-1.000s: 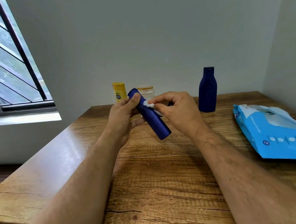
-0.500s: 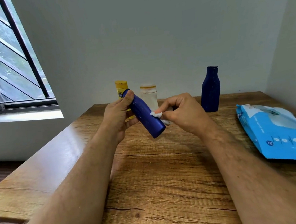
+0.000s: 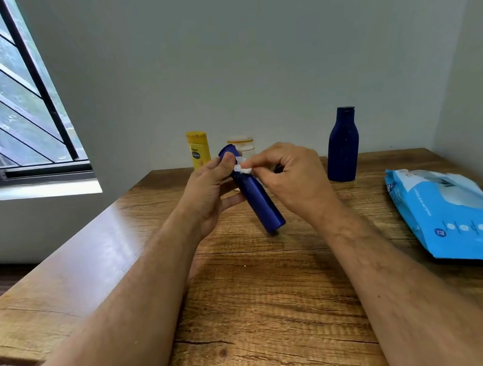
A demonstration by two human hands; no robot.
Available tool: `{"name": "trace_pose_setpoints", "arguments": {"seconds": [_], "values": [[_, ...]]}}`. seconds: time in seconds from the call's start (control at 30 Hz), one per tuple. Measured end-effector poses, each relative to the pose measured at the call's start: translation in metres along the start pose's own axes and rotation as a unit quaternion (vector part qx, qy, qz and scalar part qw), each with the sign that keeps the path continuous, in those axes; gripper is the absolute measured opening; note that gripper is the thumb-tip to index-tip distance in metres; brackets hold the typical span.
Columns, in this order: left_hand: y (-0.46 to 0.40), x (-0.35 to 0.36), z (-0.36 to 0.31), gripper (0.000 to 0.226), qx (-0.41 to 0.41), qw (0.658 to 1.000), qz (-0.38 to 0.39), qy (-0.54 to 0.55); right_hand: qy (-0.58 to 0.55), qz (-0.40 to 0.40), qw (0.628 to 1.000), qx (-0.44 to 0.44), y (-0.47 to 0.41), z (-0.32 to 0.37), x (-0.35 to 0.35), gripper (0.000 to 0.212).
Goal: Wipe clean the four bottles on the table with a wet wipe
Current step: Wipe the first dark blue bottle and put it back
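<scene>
We see a slim blue bottle (image 3: 256,199) tilted in our left fingers (image 3: 228,162), white wet wipe (image 3: 243,168) pinched against it by our right fingers (image 3: 264,158).

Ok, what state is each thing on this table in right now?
Blue tube: tilted, held by left hand.
Wipe: pinched by right hand, on tube.
Yellow bottle: upright.
White bottle: upright.
Blue bottle: upright.
Wipe pack: lying flat, flap open.
</scene>
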State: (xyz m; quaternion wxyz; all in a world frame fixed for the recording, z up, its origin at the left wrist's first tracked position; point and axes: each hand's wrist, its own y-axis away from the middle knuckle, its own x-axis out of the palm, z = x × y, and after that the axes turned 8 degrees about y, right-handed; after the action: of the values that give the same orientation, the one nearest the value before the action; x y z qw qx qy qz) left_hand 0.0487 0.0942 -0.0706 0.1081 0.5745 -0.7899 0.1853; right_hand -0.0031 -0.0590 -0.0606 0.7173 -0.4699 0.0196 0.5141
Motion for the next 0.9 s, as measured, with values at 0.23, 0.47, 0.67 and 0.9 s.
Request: {"name": "trace_pose_setpoints", "arguments": {"seconds": [0.23, 0.47, 0.67, 0.9], "values": [[-0.003, -0.011, -0.004, 0.028, 0.070, 0.989, -0.108, 0.073, 0.043, 0.015, 0.999, -0.014, 0.006, -0.009, 0.002, 0.017], [-0.004, -0.013, -0.004, 0.032, 0.079, 0.986, -0.125, 0.079, 0.080, 0.034, 0.996, -0.024, 0.007, -0.008, -0.001, 0.018], [-0.002, 0.002, 0.006, 0.033, 0.039, 0.997, -0.066, 0.011, 0.069, 0.005, 0.997, -0.043, 0.004, -0.001, 0.001, 0.018], [-0.005, -0.011, -0.003, 0.027, 0.035, 0.986, -0.153, 0.060, 0.058, 0.045, 0.997, -0.007, 0.005, -0.004, 0.000, 0.017]]}}
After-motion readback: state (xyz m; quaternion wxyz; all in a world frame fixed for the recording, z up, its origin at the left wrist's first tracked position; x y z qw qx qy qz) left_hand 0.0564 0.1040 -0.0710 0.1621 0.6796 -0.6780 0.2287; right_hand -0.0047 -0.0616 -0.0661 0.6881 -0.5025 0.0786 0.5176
